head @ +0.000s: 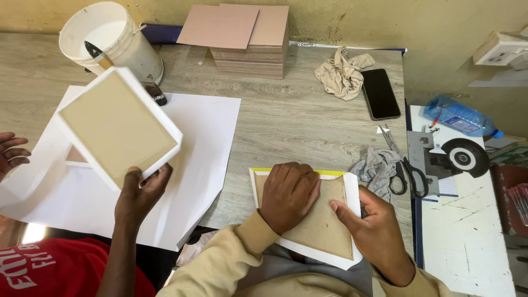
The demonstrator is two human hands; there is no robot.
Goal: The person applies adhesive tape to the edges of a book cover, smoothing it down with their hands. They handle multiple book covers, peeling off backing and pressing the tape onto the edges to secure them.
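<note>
A brown board wrapped in white paper (324,223), with a yellow strip along its far edge, lies at the near edge of the wooden table (286,115). My left hand (289,193) presses flat on the board's upper left part. My right hand (374,231) grips the board's right border, thumb on the brown backing. To the left, another person's hand (140,192) holds up a second white-edged brown board (118,127), tilted. That person's other hand (11,154) shows at the left edge.
Scissors (408,177) and a grey cloth (377,168) lie right of my board. Farther back are a black phone (379,93), a beige rag (342,72), a stack of pinkish boards (247,41) and a white bucket (107,38). Large white sheets (203,137) cover the left side.
</note>
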